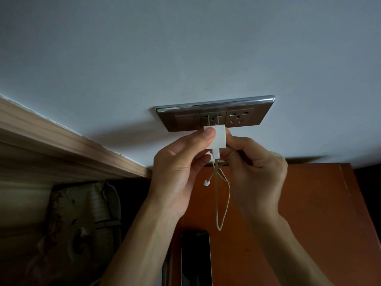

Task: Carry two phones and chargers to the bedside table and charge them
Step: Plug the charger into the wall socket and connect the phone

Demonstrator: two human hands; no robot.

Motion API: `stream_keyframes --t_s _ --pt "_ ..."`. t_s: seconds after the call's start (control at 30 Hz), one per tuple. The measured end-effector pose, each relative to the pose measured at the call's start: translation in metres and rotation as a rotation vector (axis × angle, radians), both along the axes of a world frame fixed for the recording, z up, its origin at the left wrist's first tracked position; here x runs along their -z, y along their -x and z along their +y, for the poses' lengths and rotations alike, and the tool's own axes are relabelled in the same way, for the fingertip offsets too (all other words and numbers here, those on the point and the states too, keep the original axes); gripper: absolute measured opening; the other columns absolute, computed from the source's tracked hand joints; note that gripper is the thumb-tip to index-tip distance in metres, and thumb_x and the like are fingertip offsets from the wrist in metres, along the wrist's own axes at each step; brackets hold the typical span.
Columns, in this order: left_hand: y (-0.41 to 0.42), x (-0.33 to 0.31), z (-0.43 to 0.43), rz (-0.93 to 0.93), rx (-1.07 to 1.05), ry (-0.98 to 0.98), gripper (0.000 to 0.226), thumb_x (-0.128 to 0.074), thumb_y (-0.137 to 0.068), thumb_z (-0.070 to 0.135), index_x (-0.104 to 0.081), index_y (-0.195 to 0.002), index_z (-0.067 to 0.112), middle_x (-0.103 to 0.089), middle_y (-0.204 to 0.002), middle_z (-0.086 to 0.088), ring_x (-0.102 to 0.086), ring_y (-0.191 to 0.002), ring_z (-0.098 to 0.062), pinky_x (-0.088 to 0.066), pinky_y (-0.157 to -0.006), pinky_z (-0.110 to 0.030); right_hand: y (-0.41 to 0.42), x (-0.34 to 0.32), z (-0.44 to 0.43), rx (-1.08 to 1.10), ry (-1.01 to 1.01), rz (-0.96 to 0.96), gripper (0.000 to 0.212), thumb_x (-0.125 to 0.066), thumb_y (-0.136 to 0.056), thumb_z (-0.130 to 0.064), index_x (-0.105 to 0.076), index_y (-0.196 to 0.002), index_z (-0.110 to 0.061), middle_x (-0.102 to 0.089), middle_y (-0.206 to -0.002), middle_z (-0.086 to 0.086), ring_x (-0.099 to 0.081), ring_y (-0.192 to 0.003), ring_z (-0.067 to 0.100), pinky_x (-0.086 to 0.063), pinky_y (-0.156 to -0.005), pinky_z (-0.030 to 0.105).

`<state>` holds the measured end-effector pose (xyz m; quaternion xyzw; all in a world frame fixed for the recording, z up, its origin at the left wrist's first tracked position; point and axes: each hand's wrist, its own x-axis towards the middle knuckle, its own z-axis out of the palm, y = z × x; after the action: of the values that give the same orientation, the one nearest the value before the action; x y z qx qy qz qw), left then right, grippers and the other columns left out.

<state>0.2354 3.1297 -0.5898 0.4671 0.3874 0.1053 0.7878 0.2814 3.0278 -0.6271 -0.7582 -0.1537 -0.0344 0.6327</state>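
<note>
Head view shows your left hand and right hand pinching the white charger just below the wall socket; misaligned prongs could jam, while one phone waits on the bedside table.

A pale wall fills the upper view, dimly lit; a metal socket plate sits on it; a light wood headboard runs along the left; below, a red-brown table; a patterned fabric lies lower left in shadow.
</note>
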Motion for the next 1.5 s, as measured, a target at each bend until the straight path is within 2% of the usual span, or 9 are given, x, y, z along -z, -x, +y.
stream_keyframes --t_s 0.1,0.27,0.47,0.63,0.97,1.1,1.17,1.33,1.5 --pt "0.0 -0.006 0.001 0.019 0.008 0.044 0.037 -0.087 -0.056 0.038 -0.082 -0.085 0.016 -0.078 -0.089 -0.006 -0.07 -0.085 -0.017 -0.057 -0.074 -0.025 0.003 -0.007 -0.002 -0.001 0.019 -0.023 0.019 -0.072 -0.081 0.012 -0.076 -0.097 0.001 -0.074 -0.08 0.0 -0.072 -0.075 0.009 -0.057 -0.066 0.013" --pt "-0.007 -0.029 0.011 0.11 0.056 0.168 0.019 -0.086 -0.047 0.031 -0.08 -0.061 0.02 -0.076 -0.071 0.0 -0.07 -0.06 -0.009 -0.06 -0.068 -0.026 0.007 -0.034 0.0 0.021 0.095 0.089 0.011 -0.076 -0.084 -0.004 -0.079 -0.094 -0.008 -0.075 -0.074 -0.004 -0.072 -0.065 0.007 -0.06 -0.066 0.033" --pt "-0.009 -0.031 0.018 0.149 0.074 0.211 0.015 -0.087 -0.05 0.028 -0.08 -0.062 0.021 -0.077 -0.073 -0.001 -0.07 -0.057 -0.009 -0.06 -0.063 -0.026 0.003 -0.043 0.0 -0.017 0.133 0.101 0.01 -0.076 -0.085 -0.008 -0.079 -0.094 -0.012 -0.074 -0.069 -0.006 -0.071 -0.06 0.011 -0.06 -0.064 0.038" --pt "-0.004 -0.014 0.018 0.07 0.088 0.217 0.035 -0.091 -0.042 0.03 -0.083 -0.073 0.017 -0.076 -0.077 -0.002 -0.07 -0.066 -0.01 -0.06 -0.068 -0.026 0.006 -0.021 0.005 0.036 0.086 -0.035 0.012 -0.076 -0.08 0.008 -0.077 -0.088 0.0 -0.075 -0.072 0.003 -0.071 -0.06 0.011 -0.058 -0.057 0.024" --pt "0.001 -0.003 0.005 0.042 0.011 0.102 0.047 -0.087 -0.054 0.037 -0.082 -0.095 0.015 -0.078 -0.093 -0.002 -0.072 -0.084 -0.009 -0.057 -0.077 -0.027 -0.005 0.007 -0.001 -0.034 0.072 -0.145 0.016 -0.069 -0.085 0.009 -0.075 -0.097 0.001 -0.075 -0.077 0.006 -0.073 -0.063 0.02 -0.059 -0.055 0.035" --pt "0.003 -0.012 -0.004 0.097 0.027 -0.071 0.051 -0.082 -0.059 0.045 -0.081 -0.101 0.017 -0.08 -0.101 -0.004 -0.074 -0.101 -0.019 -0.058 -0.09 -0.036 -0.003 0.002 -0.003 -0.029 0.081 -0.13 0.017 -0.069 -0.086 0.01 -0.074 -0.1 0.003 -0.075 -0.083 0.004 -0.074 -0.067 0.013 -0.059 -0.064 0.018" --pt "0.001 -0.017 -0.005 0.129 0.025 -0.12 0.047 -0.082 -0.059 0.046 -0.081 -0.096 0.017 -0.08 -0.095 -0.003 -0.076 -0.095 -0.017 -0.059 -0.086 -0.035 -0.002 -0.004 -0.004 -0.021 0.084 -0.121 0.016 -0.07 -0.085 0.009 -0.074 -0.1 0.002 -0.074 -0.078 0.004 -0.073 -0.063 0.013 -0.057 -0.062 0.015" --pt "-0.011 -0.025 0.001 0.194 -0.033 0.003 0.022 -0.088 -0.057 0.034 -0.08 -0.067 0.016 -0.078 -0.073 -0.006 -0.073 -0.065 -0.013 -0.059 -0.064 -0.025 0.001 -0.03 -0.003 -0.011 0.147 0.015 0.01 -0.071 -0.088 -0.006 -0.077 -0.095 -0.006 -0.073 -0.069 -0.002 -0.07 -0.059 0.008 -0.059 -0.058 0.03" --pt "-0.015 -0.027 0.008 0.187 0.011 0.104 0.013 -0.087 -0.062 0.029 -0.08 -0.063 0.018 -0.078 -0.076 -0.005 -0.072 -0.064 -0.013 -0.063 -0.076 -0.032 -0.001 -0.038 -0.001 -0.042 0.17 0.084 0.009 -0.072 -0.087 -0.007 -0.077 -0.092 -0.013 -0.069 -0.063 -0.01 -0.066 -0.056 0.006 -0.056 -0.057 0.023"
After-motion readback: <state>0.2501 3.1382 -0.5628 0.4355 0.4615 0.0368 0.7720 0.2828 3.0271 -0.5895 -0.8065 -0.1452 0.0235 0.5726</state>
